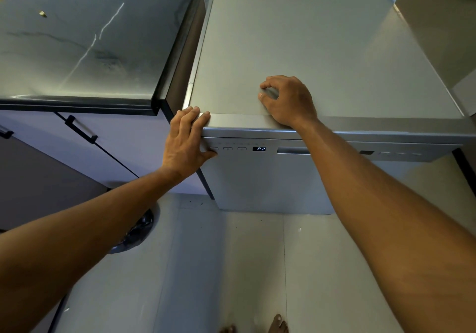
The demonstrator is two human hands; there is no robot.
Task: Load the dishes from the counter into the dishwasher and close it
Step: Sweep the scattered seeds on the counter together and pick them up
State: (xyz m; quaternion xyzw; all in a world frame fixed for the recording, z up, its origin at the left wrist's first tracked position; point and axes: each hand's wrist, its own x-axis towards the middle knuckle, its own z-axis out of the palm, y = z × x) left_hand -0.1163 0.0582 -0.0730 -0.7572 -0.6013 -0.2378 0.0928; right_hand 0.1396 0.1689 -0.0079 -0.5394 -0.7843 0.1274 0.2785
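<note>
A silver freestanding dishwasher (270, 183) stands in front of me with its door shut. Its control panel shows a lit display (258, 149) reading "P2". My left hand (186, 142) lies over the top left corner, fingers on the top edge and thumb on the leftmost button (213, 150). My right hand (288, 101) rests on the dishwasher's flat top (334, 49) with fingers loosely curled, holding nothing. The grey marble counter (77, 44) to the left carries no dishes that I can see.
White cabinet doors with black handles (81, 129) sit under the counter. A bin with a black bag (136, 229) stands on the tiled floor at the left. Small yellowish bits (42, 13) lie on the counter's far side. My bare feet (277, 325) show below.
</note>
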